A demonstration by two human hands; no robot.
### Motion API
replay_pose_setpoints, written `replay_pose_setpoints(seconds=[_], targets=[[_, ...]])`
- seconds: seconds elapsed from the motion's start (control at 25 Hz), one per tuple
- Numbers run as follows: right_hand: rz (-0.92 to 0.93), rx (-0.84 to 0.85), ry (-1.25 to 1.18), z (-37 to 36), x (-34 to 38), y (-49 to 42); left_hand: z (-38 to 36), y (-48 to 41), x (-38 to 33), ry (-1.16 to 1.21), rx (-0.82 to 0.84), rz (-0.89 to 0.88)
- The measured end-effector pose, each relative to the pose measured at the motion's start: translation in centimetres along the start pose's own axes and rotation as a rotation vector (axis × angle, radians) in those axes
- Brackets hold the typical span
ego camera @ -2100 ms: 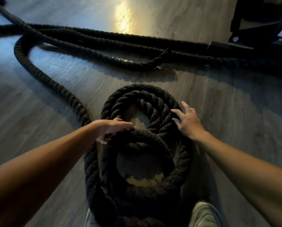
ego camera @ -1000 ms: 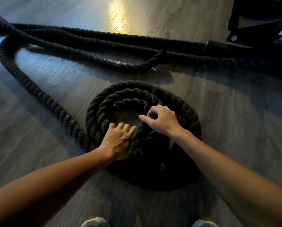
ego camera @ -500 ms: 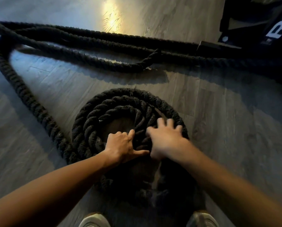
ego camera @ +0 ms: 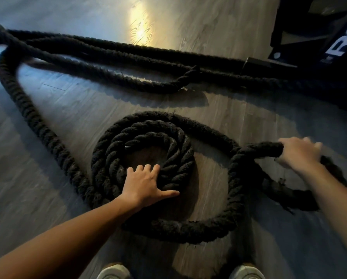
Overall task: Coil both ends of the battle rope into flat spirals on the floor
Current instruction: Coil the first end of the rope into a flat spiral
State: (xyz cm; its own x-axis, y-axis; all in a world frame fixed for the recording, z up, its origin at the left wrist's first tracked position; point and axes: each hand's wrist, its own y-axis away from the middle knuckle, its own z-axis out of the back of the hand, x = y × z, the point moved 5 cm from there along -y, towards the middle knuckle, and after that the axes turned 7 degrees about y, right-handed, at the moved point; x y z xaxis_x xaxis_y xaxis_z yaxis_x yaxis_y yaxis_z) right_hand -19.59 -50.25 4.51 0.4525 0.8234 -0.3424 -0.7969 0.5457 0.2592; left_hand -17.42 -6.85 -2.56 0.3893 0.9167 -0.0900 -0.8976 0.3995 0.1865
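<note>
A thick black battle rope lies on the wood floor. Part of it forms a flat spiral (ego camera: 116, 156) of about three turns in front of me. My left hand (ego camera: 146, 184) presses flat on the spiral's near side, fingers spread. One wide loose turn (ego camera: 188, 226) swings out around the spiral to the right. My right hand (ego camera: 299, 153) grips that strand at the far right, a little above the floor, and looks blurred. A frayed stretch of rope (ego camera: 285, 195) curls under my right forearm. The other end (ego camera: 188, 74) lies loose farther back.
Long straight runs of rope (ego camera: 108, 51) cross the floor at the back and curve down the left side (ego camera: 27, 109). Dark gym equipment with white lettering (ego camera: 341, 43) stands at the back right. My two shoes (ego camera: 112, 272) show at the bottom edge.
My right hand left the spiral's centre and pulled a strand out to the right, opening one wide loose turn. My left hand stayed pressed on the coil.
</note>
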Motion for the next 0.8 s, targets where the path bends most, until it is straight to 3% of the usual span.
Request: replay_pose_setpoints(seconds=[0.08, 0.24, 0.28, 0.36, 0.48, 0.56, 0.64, 0.8], targets=[[-0.001, -0.06, -0.045, -2.1, 0.3, -0.1, -0.2, 0.4, 0.8, 0.061, 0.003, -0.043], [0.107, 0.009, -0.299, -3.7, -0.6, 0.0, -0.7, 1.5, 2.3, 0.042, 0.028, -0.29], [0.133, -0.018, -0.368, -3.3, -0.4, 0.3, -0.8, 1.6, 2.5, 0.026, 0.019, -0.303], [0.243, -0.223, -0.511, -0.9, 0.8, 1.7, -1.0, 1.5, 2.4, -0.001, 0.023, -0.29], [0.525, -0.688, -0.645, 4.7, 2.3, 5.8, -1.0, 0.3, 2.3, 0.003, 0.072, -0.223], [0.735, -0.896, -0.646, 6.8, 2.4, 9.8, -0.6, -1.3, 2.6, 0.037, 0.1, -0.138], [0.92, -0.942, -0.659, 6.5, 2.5, 14.1, -0.2, -2.8, 2.5, 0.092, 0.136, -0.028], [1.063, -0.833, -0.697, -0.1, 4.7, 21.2, -0.5, -4.6, 0.1, 0.196, 0.212, 0.191]])
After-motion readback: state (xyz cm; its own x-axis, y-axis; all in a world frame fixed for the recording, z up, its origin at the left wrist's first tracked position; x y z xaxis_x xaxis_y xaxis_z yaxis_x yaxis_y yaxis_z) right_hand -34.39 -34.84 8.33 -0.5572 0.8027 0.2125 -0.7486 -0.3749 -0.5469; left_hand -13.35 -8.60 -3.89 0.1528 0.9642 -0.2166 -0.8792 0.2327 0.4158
